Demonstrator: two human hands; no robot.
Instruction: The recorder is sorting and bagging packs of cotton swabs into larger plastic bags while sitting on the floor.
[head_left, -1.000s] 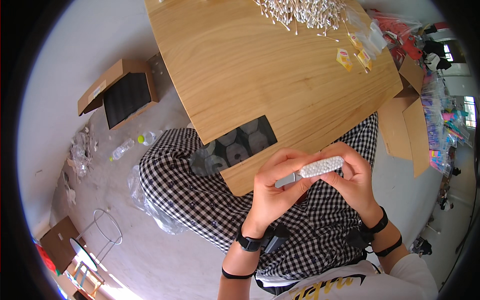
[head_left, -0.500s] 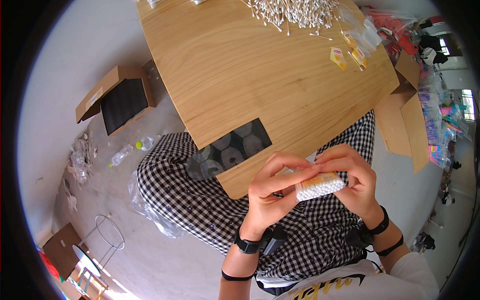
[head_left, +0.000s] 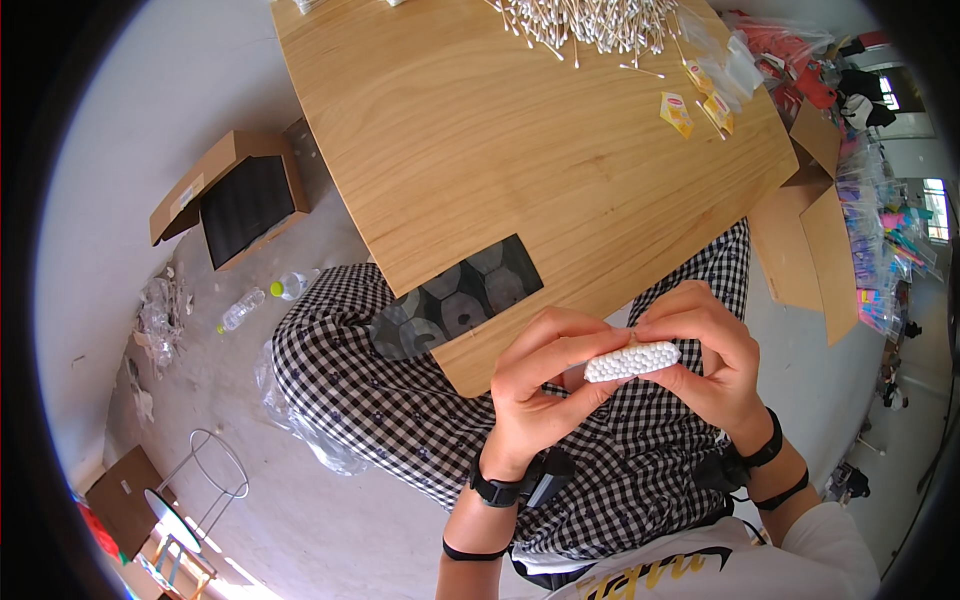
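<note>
Between both hands, above my lap, is a pack of cotton swabs (head_left: 632, 362), its rows of white tips turned toward me. My left hand (head_left: 545, 383) grips the pack's left end, with thumb below and fingers above. At the other end my right hand (head_left: 708, 352) pinches it the same way. The fingers hide most of the pack's sides. On the far part of the wooden table (head_left: 480, 150) lies a large heap of loose cotton swabs (head_left: 590, 22).
Yellow paper labels (head_left: 676, 114) and clear plastic bags (head_left: 735, 70) lie at the table's far right. A dark patterned mat (head_left: 470, 295) hangs over the near edge. Open cardboard boxes (head_left: 800, 240) stand on the right and left; plastic bottles (head_left: 240, 312) lie on the floor.
The pack has been tilted in my hands: its yellow printed face, visible before, has turned out of sight, and the swab tips now face me. Both hands still hold it.
</note>
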